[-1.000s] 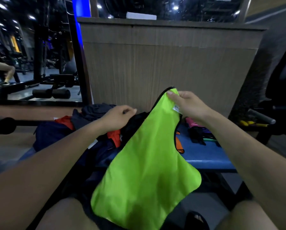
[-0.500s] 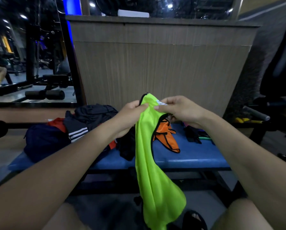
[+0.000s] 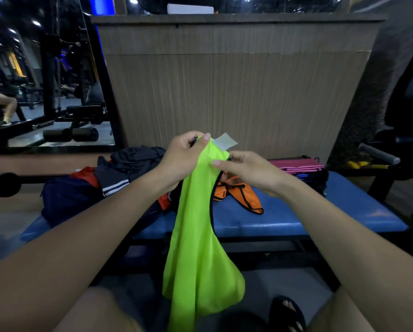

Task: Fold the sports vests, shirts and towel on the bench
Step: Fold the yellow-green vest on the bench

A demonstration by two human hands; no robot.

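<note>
Gym floor, dim; a wood-panel wall behind a blue padded surface [image 3: 296,219]. On it: a dark heap of unfolded shirts [image 3: 119,173] at the left, an orange vest [image 3: 243,197] lying loose near the middle, a pink-topped folded stack [image 3: 299,165] at the far right.

The neon-green vest [image 3: 196,236] hangs in the air in front of the surface, gathered into 1 long drape, its white label [image 3: 224,141] sticking up at the top. Left hand [image 3: 184,156]: fingers curled, pinching the vest's top edge. Right hand [image 3: 246,171]: fingers nipped on the fabric just beside, slightly lower.

Step in hand, as I read it: matching the 2 shoulder straps before folding. To do it well, line up the black-trimmed edges, keep both pinches tight, shake the drape flat, then lay it on bare blue padding clear of the orange vest.
</note>
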